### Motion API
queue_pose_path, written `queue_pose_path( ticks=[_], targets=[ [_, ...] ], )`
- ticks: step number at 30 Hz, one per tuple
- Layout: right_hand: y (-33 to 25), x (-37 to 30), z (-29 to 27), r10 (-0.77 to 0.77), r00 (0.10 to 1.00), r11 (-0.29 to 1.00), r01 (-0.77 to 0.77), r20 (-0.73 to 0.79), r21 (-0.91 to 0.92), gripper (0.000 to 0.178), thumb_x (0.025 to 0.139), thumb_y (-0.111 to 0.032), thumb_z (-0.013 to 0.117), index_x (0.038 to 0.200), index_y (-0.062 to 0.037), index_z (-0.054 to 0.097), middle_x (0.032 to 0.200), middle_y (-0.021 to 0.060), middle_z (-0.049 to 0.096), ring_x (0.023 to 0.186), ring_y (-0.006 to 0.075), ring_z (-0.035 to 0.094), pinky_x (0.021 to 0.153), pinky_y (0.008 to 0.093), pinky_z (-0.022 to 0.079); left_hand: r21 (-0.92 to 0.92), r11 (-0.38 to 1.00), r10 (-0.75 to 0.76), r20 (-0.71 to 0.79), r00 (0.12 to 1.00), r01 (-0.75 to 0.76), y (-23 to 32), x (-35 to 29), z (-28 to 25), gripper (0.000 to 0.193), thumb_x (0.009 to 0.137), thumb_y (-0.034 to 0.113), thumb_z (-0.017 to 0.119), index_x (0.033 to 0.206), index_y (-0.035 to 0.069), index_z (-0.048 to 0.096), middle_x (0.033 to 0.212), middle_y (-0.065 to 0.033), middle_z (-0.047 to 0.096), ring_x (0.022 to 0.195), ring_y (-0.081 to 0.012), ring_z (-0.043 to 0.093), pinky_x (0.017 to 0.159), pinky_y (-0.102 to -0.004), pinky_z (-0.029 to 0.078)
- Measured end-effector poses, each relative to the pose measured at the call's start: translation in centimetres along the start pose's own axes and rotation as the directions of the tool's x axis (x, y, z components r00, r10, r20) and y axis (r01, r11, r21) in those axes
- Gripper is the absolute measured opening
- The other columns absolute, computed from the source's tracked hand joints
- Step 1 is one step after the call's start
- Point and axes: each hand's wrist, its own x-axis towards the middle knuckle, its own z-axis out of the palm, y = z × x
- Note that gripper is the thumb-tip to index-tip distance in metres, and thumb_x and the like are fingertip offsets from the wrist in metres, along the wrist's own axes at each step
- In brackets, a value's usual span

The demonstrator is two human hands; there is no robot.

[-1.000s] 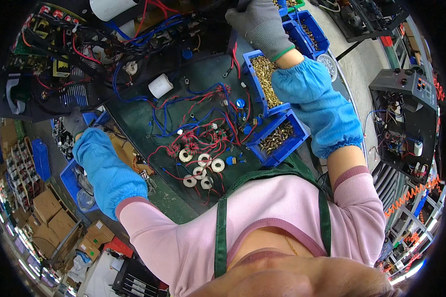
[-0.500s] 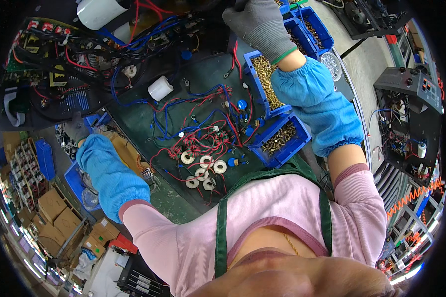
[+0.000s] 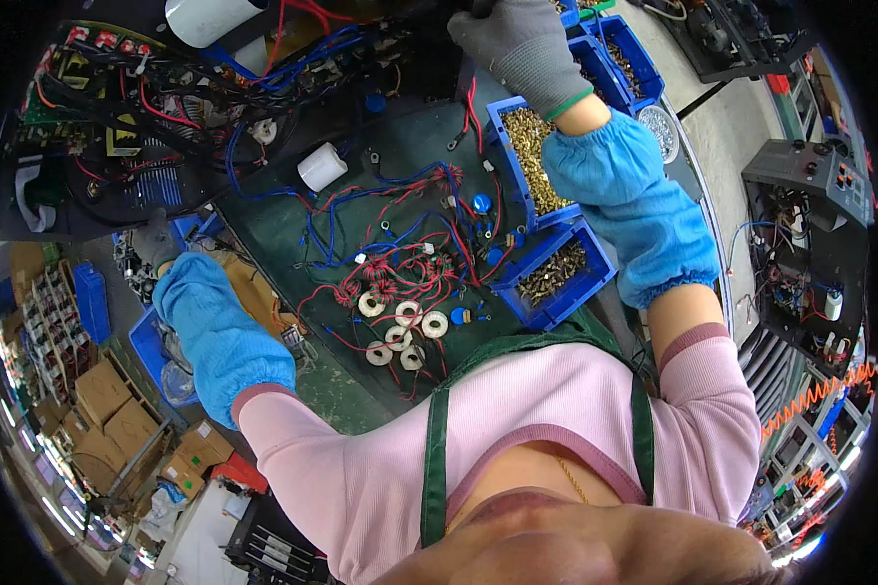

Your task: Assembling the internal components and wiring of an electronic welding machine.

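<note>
Grey knit on the right hand, at the top centre of the frame, back of the hand facing the camera and fingertips lost in the dark upper rim; cannot tell how far open or whether holding anything. Darker grey on the left hand, at the left of the frame by the lower edge of a black housing; fingers blurred into shadow, so cannot tell the spread or any grip. Across the upper left, the same housing, crowded with circuit boards and dark cabling. Beneath the right wrist, a blue bin full of brass-coloured screws; lower, near the apron, a tilted second bin with duller pieces. In the centre, on a dark green worktop, a white cylinder, blue wires and tangled red-and-black coils. Just below the coils, clustered white rings. At the lower left, cardboard boxes; at the right, an orange coiled hose.
</note>
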Motion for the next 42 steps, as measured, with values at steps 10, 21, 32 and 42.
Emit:
queue_pose_path(
  ticks=[10, 21, 32, 42],
  targets=[
    [2.6, 7.2, -1.3, 0.074, 0.981, 0.991, -0.092, 0.179, 0.094, 0.066, 0.073, -0.008, 0.064, 0.125, -0.0049, 0.022, 0.091, 0.0159, 0.056, 0.083, 0.0262, 0.058, 0.072, 0.0375, 0.049, -0.012, 0.989, -0.149, -0.074, 0.986, 0.149, 7.9, -5.4, 0.0, 0.039, 0.074, 0.033, 0.069, 0.104, 0.008, 0.067, 0.104, -0.0158, 0.067, 0.096, -0.0331, 0.064, 0.083, -0.0403, 0.05],
    [3.7, 7.4, 0.2, 0.0, 0.991, 0.981, -0.027, 0.137, 0.193, 0.065, 0.074, -0.005, 0.06, 0.127, -0.0046, 0.022, 0.101, 0.0154, 0.056, 0.091, 0.0241, 0.057, 0.079, 0.0356, 0.048, -0.346, 0.936, 0.01, -0.157, 0.988, -0.064, 10.3, -10.2, -1.6, 0.04, 0.079, 0.028, 0.07, 0.105, -0.001, 0.063, 0.107, -0.0171, 0.065, 0.094, -0.0307, 0.064, 0.086, -0.0394, 0.049],
    [2.6, 7.0, 0.1, 0.032, 0.991, 0.993, -0.046, 0.133, 0.105, 0.059, 0.076, -0.007, 0.06, 0.124, -0.006, 0.025, 0.096, 0.0163, 0.057, 0.086, 0.0268, 0.058, 0.078, 0.0387, 0.048, -0.485, 0.814, 0.414, 0.1, 0.905, -0.319, 17.5, -18.0, -1.0, 0.039, 0.091, 0.028, 0.057, 0.115, -0.003, 0.058, 0.109, -0.0181, 0.063, 0.102, -0.0262, 0.059, 0.091, -0.0318, 0.042],
    [2.6, 7.1, -1.3, 0.027, 0.992, 0.996, -0.037, 0.127, 0.08, 0.059, 0.077, -0.013, 0.062, 0.123, -0.0038, 0.027, 0.094, 0.0178, 0.057, 0.088, 0.0303, 0.059, 0.077, 0.0407, 0.047, -0.734, 0.665, 0.478, 0.279, 0.833, -0.136, 18.6, -26.0, -4.6, 0.025, 0.093, 0.02, 0.053, 0.109, 0.003, 0.061, 0.075, 0.0007, 0.054, 0.068, -0.0065, 0.049, 0.062, -0.0228, 0.042]
  ],
)
